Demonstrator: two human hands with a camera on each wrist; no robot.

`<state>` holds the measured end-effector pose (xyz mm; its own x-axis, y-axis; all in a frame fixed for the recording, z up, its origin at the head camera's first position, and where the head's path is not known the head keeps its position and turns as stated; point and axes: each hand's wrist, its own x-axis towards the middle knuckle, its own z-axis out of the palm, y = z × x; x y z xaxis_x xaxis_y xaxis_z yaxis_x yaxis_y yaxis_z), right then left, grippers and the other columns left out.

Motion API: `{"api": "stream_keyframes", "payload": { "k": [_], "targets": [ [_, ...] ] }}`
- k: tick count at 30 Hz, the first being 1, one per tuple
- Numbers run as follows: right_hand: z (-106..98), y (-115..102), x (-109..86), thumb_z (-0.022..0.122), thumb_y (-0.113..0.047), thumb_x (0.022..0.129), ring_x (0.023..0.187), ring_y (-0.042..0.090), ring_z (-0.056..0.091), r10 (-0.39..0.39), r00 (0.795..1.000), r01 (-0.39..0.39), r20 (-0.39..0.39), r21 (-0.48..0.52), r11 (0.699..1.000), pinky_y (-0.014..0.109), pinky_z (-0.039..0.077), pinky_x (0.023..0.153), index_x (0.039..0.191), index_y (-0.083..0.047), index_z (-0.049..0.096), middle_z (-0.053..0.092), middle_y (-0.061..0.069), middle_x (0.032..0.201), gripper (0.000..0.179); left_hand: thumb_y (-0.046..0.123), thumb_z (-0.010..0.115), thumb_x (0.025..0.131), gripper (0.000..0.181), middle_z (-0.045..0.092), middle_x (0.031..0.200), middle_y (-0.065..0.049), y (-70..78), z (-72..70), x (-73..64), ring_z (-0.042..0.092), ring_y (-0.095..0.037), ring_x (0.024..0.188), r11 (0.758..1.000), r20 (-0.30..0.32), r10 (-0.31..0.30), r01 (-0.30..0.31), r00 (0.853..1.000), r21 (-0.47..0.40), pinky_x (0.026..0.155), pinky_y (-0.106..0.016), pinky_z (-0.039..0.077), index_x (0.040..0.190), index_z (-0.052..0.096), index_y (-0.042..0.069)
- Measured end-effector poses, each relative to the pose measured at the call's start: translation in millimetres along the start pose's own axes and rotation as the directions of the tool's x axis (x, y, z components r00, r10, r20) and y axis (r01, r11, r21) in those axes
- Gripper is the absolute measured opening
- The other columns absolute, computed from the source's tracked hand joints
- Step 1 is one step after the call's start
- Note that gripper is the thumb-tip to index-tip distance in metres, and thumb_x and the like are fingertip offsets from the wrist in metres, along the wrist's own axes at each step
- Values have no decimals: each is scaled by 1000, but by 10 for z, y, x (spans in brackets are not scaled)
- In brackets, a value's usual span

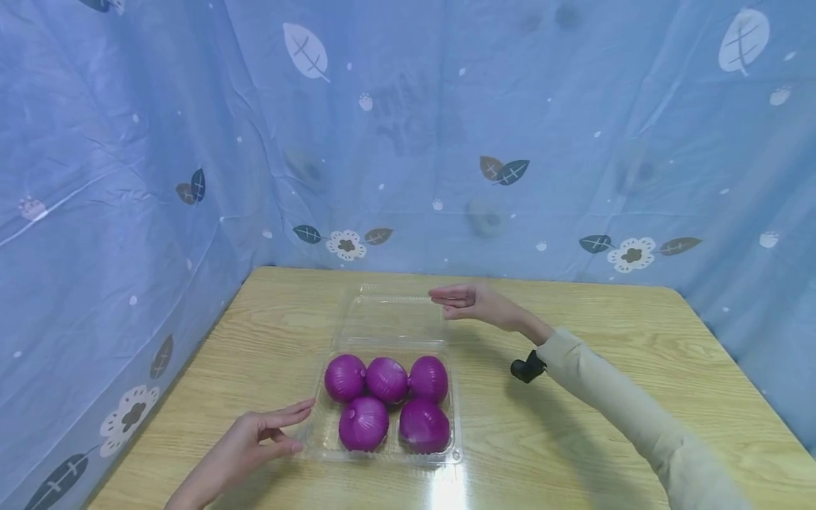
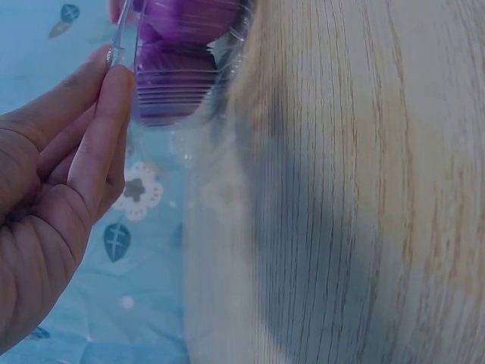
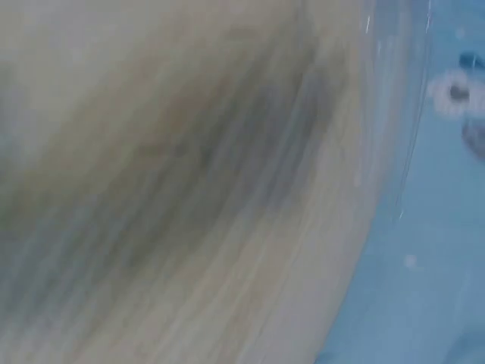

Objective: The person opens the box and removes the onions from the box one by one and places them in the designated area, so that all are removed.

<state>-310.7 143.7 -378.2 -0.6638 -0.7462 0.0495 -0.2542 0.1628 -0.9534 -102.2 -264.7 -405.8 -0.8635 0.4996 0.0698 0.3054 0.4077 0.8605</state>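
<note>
Several purple onions [image 1: 363, 423] sit in a clear plastic clamshell box [image 1: 398, 455]. The box's clear lid [image 1: 392, 319] is hinged at the far side and lies back, away from the onions. My left hand [image 1: 251, 440] is at the box's left edge, fingers and thumb spread apart along it. In the left wrist view, my left fingertips [image 2: 117, 80] are right at the box's transparent rim [image 2: 121, 34]. My right hand [image 1: 474, 301] is at the lid's right edge, fingers straight, thumb below them. The right wrist view is blurred and does not show this hand.
The box rests on a light wooden table [image 1: 287, 319]. A blue curtain [image 1: 408, 142] with leaf and flower prints stands behind and at both sides. A small black device [image 1: 528, 367] hangs under the right sleeve [image 1: 612, 397].
</note>
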Motion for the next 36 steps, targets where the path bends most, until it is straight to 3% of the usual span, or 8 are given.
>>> {"api": "stream_keyframes", "payload": {
  "k": [5,10,13,16,21,28,33,36],
  "targets": [
    [221,-73,-92,66,3,86,134,40,35,-44,980,24,194,103,994,39,34,106,137,8,44,40,24,144,56,17,66,90,51,43,133,-35,2,-2,7,66,-14,72,1000,5,-7,7,1000,8,71,-23,53,130,51,-11],
    [376,-79,-135,69,5,83,135,38,34,-34,924,-11,380,117,993,38,30,108,136,10,44,39,25,144,59,18,66,90,51,43,133,-35,-3,-5,6,66,-14,71,1000,7,-14,13,1000,16,70,-23,53,130,51,-11],
    [413,-92,-124,69,7,82,136,36,33,-14,892,-54,452,137,989,41,28,109,136,12,42,37,27,144,60,18,66,90,51,43,133,-35,-11,-6,2,65,-14,70,1000,9,-8,8,1000,10,69,-23,53,129,51,-12],
    [409,-114,-93,68,9,81,137,33,34,13,874,-78,485,116,990,43,28,109,136,12,41,36,27,144,62,18,66,90,51,42,134,-35,-22,-8,3,65,-13,70,1000,13,-11,11,1000,-4,69,-23,52,129,51,-12],
    [415,-165,-1,71,6,79,135,28,38,68,856,-84,512,7,996,35,31,108,136,9,44,42,22,143,63,16,65,91,50,41,133,-35,-43,-5,4,65,-15,71,999,31,-2,3,1000,-34,68,-24,53,129,50,-13],
    [529,-194,165,74,6,77,132,22,43,47,807,45,589,-140,989,28,27,109,128,10,53,52,18,134,55,14,63,93,49,38,135,-38,-49,-6,1,65,-16,70,997,51,-9,12,999,-72,70,-24,53,130,48,-14],
    [564,-244,145,77,6,72,135,25,40,103,807,51,582,-242,969,29,25,110,128,6,54,49,15,139,61,15,63,93,50,36,137,-37,-30,-2,3,64,-17,70,994,55,-55,60,997,-93,75,-22,52,131,47,-13],
    [576,-274,117,80,3,70,136,30,37,117,816,82,567,-313,946,30,25,110,130,3,55,46,14,141,65,15,63,92,50,36,137,-37,-24,-6,7,64,-16,71,995,44,-47,51,998,-82,73,-23,53,131,48,-13]
  ]
}}
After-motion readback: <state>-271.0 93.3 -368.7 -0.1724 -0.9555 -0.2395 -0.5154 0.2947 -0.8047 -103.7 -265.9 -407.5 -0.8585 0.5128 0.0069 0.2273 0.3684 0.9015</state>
